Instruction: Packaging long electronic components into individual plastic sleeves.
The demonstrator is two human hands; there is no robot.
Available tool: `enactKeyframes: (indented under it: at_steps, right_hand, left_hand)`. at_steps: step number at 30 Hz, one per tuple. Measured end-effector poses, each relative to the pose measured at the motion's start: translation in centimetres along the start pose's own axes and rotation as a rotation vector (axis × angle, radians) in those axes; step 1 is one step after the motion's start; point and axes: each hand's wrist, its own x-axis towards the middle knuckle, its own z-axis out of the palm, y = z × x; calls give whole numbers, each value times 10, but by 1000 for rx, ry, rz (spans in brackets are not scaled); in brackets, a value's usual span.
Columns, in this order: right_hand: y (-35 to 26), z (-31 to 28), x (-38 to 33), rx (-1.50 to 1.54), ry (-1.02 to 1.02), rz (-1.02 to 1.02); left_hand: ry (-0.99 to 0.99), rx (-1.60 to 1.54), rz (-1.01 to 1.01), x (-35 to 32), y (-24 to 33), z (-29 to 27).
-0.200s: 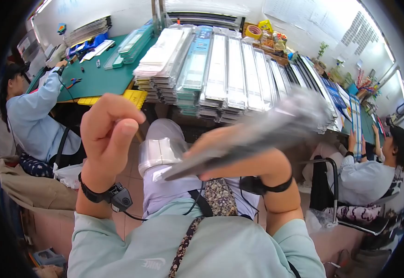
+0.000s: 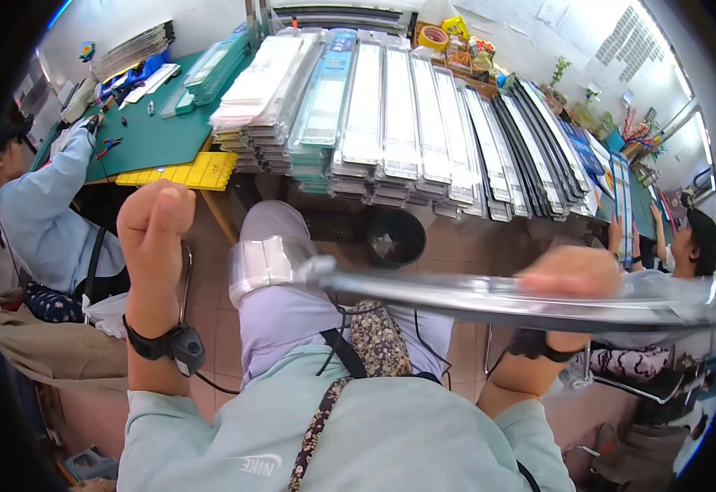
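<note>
Both hands curl: left hand (image 2: pixel 155 220) fisted, right hand (image 2: pixel 573 271) gripping a long blurred package (image 2: pixel 448 297); pale lettering (image 2: pixel 258 466) marks the shirt (image 2: pixel 374 435)

The long pack (image 2: pixel 473 299) is black and silver, the tabletop (image 2: pixel 151 135) green (the pouch (image 2: pixel 381 344) floral).

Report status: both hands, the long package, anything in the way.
Left hand raised, curled, nothing seen in it. Right hand holds long package crosswise, blurred. Package's left end near shiny bundle on thigh; contact unclear.

Right hand (image 2: pixel 571 272) grips long strip (image 2: pixel 448 298), blurred, maybe plastic-cased. Left hand (image 2: pixel 155 217) raised, curled. Stacked packs (image 2: pixel 401 115) beyond.
</note>
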Motion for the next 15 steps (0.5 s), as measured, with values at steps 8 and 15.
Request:
enactKeyframes:
  at_steps: [8,15]
  right_hand:
    - [-94,-52,-89,-796,860,-154]
    - [-7,-62,-37,-1337,574,365]
  left_hand:
    - [155,-124,-117,4,-38,-2]
    - [152,-19,-106,6,-48,10]
